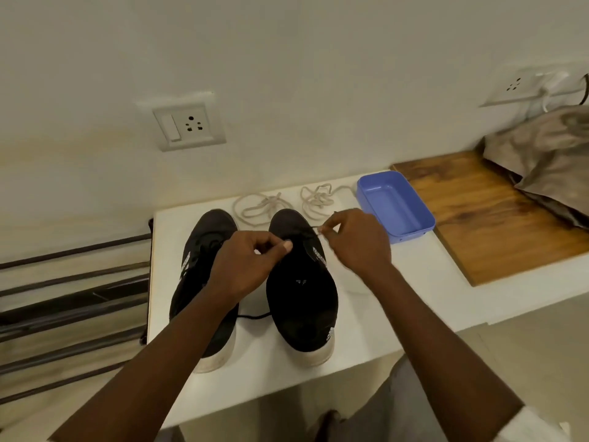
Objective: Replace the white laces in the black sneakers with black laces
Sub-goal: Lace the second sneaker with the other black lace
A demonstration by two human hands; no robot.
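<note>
- Pinching the end of a thin black lace [315,230], the right hand [357,240] sits beside the right sneaker [302,301].
- Left hand [245,266] has its fingers curled in a pinch over that sneaker's lacing; I cannot tell what they hold.
- Left sneaker [207,231] stands just beside it on the table [366,314].
- White laces [258,207] lie loose behind both.
- Blue box [411,234], open, shows only its floor.

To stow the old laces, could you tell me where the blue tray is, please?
Head view: the tray sits on the table, right of the sneakers, between the right hand and the wooden board.
</note>
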